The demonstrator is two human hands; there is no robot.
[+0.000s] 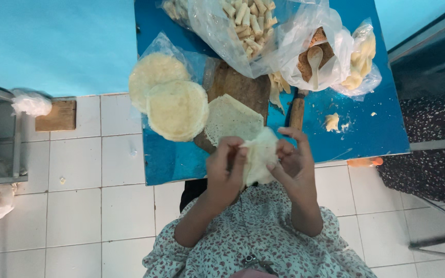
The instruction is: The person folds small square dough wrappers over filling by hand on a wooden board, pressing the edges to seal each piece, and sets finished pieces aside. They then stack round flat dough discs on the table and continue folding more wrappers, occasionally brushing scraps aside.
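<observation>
Both hands hold a thin pale wrapper sheet [259, 155] in front of my chest, above the near edge of the blue table [372, 128]. My left hand [224, 170] pinches its left side. My right hand [293, 159] grips its right side, fingers partly spread. Just beyond lies a folded wrapper [231, 119] on a wooden board [243, 87]. To the left of the board are two stacks of round wrappers [176, 109] on clear plastic.
A clear bag of rolled sticks [248, 23], a bag of brown filling with a spoon [314, 59] and a bag of pale pieces [361, 56] sit at the table's far side. A wooden handle [297, 110] lies by the board. White tiled floor surrounds the table; a wooden block [56, 116] lies left.
</observation>
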